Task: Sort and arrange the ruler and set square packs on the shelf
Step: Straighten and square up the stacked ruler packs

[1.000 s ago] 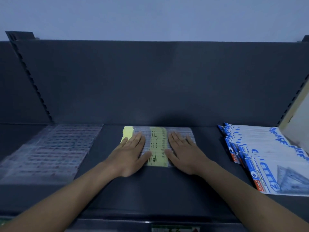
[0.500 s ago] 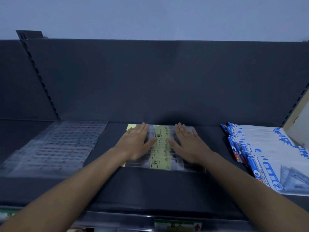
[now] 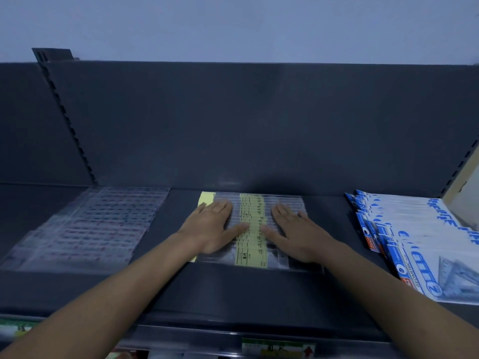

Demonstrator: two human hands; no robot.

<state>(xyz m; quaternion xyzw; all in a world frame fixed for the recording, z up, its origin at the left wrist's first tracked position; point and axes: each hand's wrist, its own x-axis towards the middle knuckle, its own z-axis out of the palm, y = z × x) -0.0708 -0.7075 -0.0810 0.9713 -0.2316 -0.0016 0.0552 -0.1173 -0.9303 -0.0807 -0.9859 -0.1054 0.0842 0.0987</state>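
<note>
Pressing flat on the row of clear ruler packs (image 3: pixel 251 229) with yellow labels, lying mid-shelf (image 3: pixel 233 288) close against the back panel (image 3: pixel 233 125): left hand (image 3: pixel 212 226) spread open with straight fingers on the row's left half, right hand (image 3: pixel 298 234) likewise open on its right half, thumbs pointing inward. Gripping nothing. Well apart to the right, fanned blue-and-white set square packs (image 3: pixel 420 229); to the left, another spread of clear packs (image 3: pixel 90 224)
</note>
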